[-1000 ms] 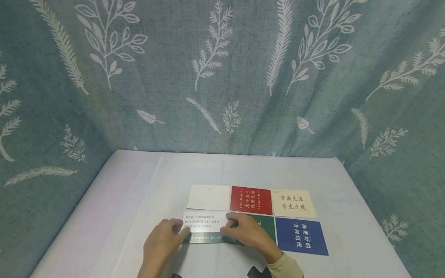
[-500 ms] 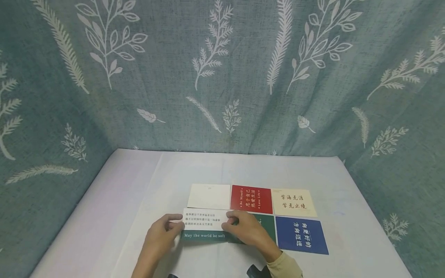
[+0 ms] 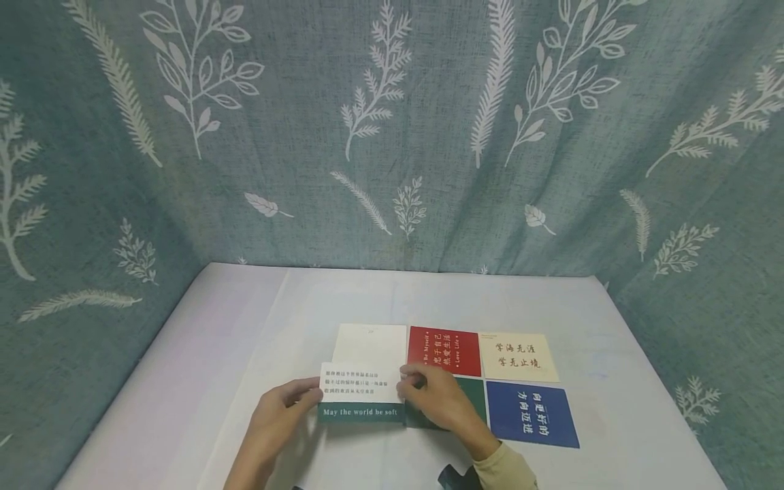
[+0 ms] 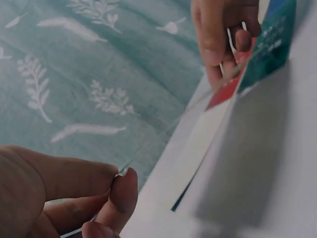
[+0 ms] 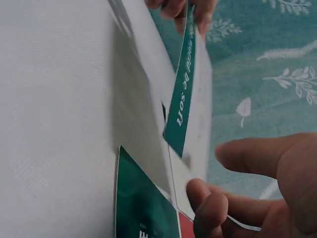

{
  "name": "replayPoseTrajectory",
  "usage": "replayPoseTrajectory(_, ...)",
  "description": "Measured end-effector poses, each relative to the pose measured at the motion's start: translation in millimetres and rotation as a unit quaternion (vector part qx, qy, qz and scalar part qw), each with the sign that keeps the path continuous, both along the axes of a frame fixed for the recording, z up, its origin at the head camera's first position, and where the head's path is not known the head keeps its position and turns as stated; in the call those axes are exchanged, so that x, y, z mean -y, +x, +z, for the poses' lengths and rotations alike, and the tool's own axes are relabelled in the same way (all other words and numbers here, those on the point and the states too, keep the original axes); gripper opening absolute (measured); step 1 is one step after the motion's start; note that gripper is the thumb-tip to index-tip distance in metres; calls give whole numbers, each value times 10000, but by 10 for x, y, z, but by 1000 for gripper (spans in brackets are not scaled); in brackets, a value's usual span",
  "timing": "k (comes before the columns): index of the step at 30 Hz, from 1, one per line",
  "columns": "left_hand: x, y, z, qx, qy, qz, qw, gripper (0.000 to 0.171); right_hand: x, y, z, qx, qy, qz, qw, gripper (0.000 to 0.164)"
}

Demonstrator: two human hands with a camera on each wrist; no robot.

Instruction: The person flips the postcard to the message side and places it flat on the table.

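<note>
A card point(image 3: 354, 391), white above and green below with "May the world be soft" on it, is tilted up off the table. My left hand point(image 3: 278, 412) pinches its left edge between thumb and fingers. At the card's right edge is my right hand point(image 3: 437, 401); in the right wrist view its thumb point(image 5: 247, 154) and fingers stand apart beside the card's green strip point(image 5: 181, 111). Under the right hand lies a green card point(image 3: 471, 396), partly hidden. A plain off-white card point(image 3: 370, 342) lies behind the raised one, its near part covered.
A red card point(image 3: 444, 348), a cream card point(image 3: 519, 357) and a blue card point(image 3: 531, 415) lie flat to the right, edges close together. The white-covered table point(image 3: 275, 299) ends at a teal leaf-patterned curtain point(image 3: 306, 136), which also hangs along both sides.
The two-tone card has come up off the table and shifted slightly left and up in the head view. My left hand has moved left with it; the right hand has barely moved.
</note>
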State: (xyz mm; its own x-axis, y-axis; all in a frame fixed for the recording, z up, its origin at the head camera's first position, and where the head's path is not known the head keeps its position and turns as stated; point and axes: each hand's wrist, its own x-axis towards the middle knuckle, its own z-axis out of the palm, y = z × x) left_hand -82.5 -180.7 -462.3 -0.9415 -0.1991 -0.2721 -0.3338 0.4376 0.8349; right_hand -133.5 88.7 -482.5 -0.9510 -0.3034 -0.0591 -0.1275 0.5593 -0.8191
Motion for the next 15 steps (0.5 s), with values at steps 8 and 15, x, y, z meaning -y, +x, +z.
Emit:
replayPoseTrajectory(8, -21, 32, 6, -80, 214, 109, 9997, 42, -25, 27, -37, 69, -488, -391, 9980, 35)
replayPoseTrajectory(15, -62, 17, -59, -186, 29, 218, 9996, 43, -86, 28, -73, 15, -521, -445, 9976, 26)
